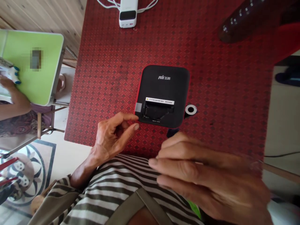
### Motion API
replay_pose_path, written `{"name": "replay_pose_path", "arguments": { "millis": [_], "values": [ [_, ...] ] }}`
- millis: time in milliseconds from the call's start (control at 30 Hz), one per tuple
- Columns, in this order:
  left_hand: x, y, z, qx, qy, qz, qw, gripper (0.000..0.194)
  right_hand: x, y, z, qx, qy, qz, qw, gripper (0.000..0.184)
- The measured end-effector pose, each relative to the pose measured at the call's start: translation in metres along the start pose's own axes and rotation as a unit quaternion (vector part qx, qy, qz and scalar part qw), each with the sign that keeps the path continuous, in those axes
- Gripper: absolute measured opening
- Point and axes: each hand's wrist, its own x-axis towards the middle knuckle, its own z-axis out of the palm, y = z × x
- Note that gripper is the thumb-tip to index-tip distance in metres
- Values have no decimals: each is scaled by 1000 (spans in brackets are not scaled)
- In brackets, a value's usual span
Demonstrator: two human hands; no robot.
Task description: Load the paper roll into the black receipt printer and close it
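A flat black device with red sides (164, 89) lies on the red patterned table; it looks like a small receipt printer. Near its front is a dark recess, with a white warning label along the top. My left hand (116, 134) is at its front left corner, index fingertip at the edge, thumb apart, nothing between them. Closer to the camera, my right hand (206, 172) is raised above the table's front edge, fingers stretched to the left and spread a little. Behind its fingertips a dark piece (172, 132) shows partly. A small white roll with a dark core (191, 109) sits right of the device.
A white power bank (127, 18) with white cables lies at the back of the red table (105, 62). A dark ribbed bottle-like object (236, 26) stands back right. To the left, another person's arm (16, 103) rests at a green table (47, 87).
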Motion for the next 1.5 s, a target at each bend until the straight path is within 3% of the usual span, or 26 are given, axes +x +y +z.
{"name": "replay_pose_path", "arguments": {
  "millis": [100, 200, 300, 400, 467, 567, 700, 833, 1167, 1500],
  "values": [
    [6, -3, 5, -12, 15, -10, 1000, 9, 13, 3, -3, -107, 78, 22, 991, 41],
    [18, -20, 13, -48, 75, -19, 996, 16, 26, 28, -11, -226, 185, 2, 956, 34],
    [31, -44, 23, -93, 110, -24, 989, 43, 27, 54, -17, -275, 266, 27, 924, 22],
    [37, -59, 31, -123, 28, -64, 990, 62, 12, 68, -7, -278, 338, 111, 892, 10],
    [37, -61, 34, -149, -19, -82, 985, 64, -4, 72, 6, -249, 373, 158, 880, 18],
    [35, -57, 36, -187, -38, -96, 977, 60, -28, 77, 28, -211, 370, 195, 883, 34],
    [33, -51, 36, -198, -34, -108, 974, 58, -44, 83, 44, -269, 331, 179, 887, 37],
    [34, -49, 40, -199, -22, -109, 974, 55, -44, 86, 49, -263, 321, 146, 898, 34],
    [32, -43, 54, -176, 13, -129, 976, 50, -43, 86, 59, -232, 347, 147, 897, 34],
    [29, -49, 64, -296, 38, -127, 946, 53, -47, 91, 65, -225, 347, 172, 894, 38]
  ]
}}
